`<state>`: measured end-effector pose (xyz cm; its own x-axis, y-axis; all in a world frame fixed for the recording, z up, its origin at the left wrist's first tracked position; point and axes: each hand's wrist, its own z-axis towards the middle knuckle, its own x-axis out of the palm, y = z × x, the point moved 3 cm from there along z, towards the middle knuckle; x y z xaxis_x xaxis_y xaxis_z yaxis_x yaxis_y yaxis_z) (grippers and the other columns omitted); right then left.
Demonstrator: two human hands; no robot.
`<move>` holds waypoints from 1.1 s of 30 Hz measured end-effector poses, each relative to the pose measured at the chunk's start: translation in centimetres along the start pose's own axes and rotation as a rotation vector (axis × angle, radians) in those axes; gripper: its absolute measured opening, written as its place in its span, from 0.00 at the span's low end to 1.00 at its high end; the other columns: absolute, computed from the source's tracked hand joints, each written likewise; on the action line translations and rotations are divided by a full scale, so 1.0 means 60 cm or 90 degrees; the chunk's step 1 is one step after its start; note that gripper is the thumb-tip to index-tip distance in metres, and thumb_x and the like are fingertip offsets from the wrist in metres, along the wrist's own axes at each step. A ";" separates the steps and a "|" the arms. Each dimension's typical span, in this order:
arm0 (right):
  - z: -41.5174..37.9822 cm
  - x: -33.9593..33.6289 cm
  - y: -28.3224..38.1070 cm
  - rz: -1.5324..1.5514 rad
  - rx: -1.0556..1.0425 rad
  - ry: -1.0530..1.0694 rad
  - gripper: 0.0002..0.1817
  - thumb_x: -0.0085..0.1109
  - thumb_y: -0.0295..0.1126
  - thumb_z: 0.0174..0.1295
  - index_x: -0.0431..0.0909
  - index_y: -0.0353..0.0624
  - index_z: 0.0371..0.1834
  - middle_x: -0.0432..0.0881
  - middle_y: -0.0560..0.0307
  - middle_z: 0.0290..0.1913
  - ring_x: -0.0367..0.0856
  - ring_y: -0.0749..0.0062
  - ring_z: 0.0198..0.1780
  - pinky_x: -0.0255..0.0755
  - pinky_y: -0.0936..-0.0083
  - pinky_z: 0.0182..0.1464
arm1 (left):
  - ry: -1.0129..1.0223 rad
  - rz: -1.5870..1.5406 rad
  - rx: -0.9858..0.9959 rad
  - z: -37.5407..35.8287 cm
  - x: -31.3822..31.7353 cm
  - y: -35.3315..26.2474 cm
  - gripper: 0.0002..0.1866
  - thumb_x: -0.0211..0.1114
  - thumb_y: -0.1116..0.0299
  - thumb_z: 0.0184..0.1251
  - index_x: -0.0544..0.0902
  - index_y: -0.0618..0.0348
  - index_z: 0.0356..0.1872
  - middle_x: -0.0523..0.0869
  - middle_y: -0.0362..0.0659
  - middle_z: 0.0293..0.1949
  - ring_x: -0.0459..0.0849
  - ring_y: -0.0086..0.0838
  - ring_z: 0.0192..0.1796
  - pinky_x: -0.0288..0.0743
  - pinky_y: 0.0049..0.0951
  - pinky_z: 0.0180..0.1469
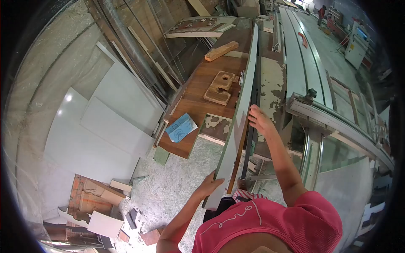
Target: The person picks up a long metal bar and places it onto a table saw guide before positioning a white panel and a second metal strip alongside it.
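Note:
A long, narrow white board [238, 133] runs from just in front of my body far up along the saw table. My left hand [209, 185] grips its near end from the left side, thumb over the top face. Along the board's right edge, my right hand [260, 121] is open, fingers stretched out and fingertips right at the edge. Left of the board lies a brown wooden tabletop [195, 101] carrying a wooden block with cut-outs [219, 87], a wood offcut [222, 51] and a blue printed packet [181, 127].
The sliding saw table [301, 67] with its crossbar [333, 118] stands at the right, a red-orange piece [303, 40] on it. Large white panels [114, 118] lean at the left. Offcuts [105, 223] litter the floor. A person [322, 15] is far back.

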<state>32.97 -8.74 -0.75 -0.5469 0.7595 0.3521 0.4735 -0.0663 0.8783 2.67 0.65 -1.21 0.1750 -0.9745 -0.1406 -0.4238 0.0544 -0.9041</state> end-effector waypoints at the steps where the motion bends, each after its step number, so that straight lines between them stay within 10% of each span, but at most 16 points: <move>1: -0.016 -0.008 -0.008 -0.011 -0.008 -0.009 0.43 0.50 0.52 0.59 0.39 0.46 0.69 0.45 0.45 0.69 0.48 0.52 0.69 0.44 0.58 0.67 | 0.020 -0.053 -0.028 0.010 0.004 -0.013 0.29 0.58 0.66 0.57 0.63 0.65 0.60 0.74 0.50 0.52 0.71 0.28 0.54 0.62 0.26 0.57; 8: -0.198 -0.021 -0.107 -0.044 0.048 0.038 0.38 0.45 0.53 0.61 0.48 0.41 0.67 0.65 0.45 0.60 0.66 0.55 0.60 0.60 0.63 0.60 | 0.045 -0.128 0.032 0.078 0.071 -0.042 0.24 0.56 0.67 0.58 0.66 0.66 0.56 0.77 0.45 0.43 0.76 0.27 0.43 0.71 0.27 0.44; 23: -0.408 0.008 -0.157 -0.141 -0.034 -0.096 0.47 0.52 0.54 0.57 0.40 0.37 0.68 0.50 0.32 0.65 0.54 0.48 0.65 0.53 0.61 0.63 | 0.033 -0.067 0.082 0.194 0.223 -0.081 0.31 0.56 0.60 0.57 0.61 0.71 0.57 0.72 0.56 0.51 0.70 0.38 0.54 0.62 0.32 0.56; 29: -0.415 0.011 -0.191 -0.907 -0.231 -0.312 0.43 0.62 0.40 0.50 0.48 0.33 0.64 0.57 0.32 0.59 0.59 0.39 0.59 0.57 0.58 0.60 | 0.086 0.012 0.072 0.200 0.259 -0.079 0.40 0.56 0.59 0.55 0.49 0.73 0.63 0.63 0.66 0.58 0.64 0.48 0.62 0.57 0.32 0.61; 33: -0.404 0.011 -0.207 -0.826 -0.233 -0.333 0.39 0.62 0.32 0.46 0.54 0.31 0.61 0.62 0.34 0.54 0.61 0.44 0.56 0.58 0.58 0.57 | 0.051 0.140 0.106 0.231 0.270 -0.028 0.37 0.56 0.59 0.56 0.52 0.70 0.61 0.68 0.61 0.55 0.68 0.44 0.59 0.60 0.33 0.59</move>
<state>9.99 -23.10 -3.60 -0.0976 0.5518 -0.8282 -0.3942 0.7427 0.5413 18.51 -12.22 -7.58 0.0211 -0.9490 -0.3146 -0.2902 0.2954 -0.9103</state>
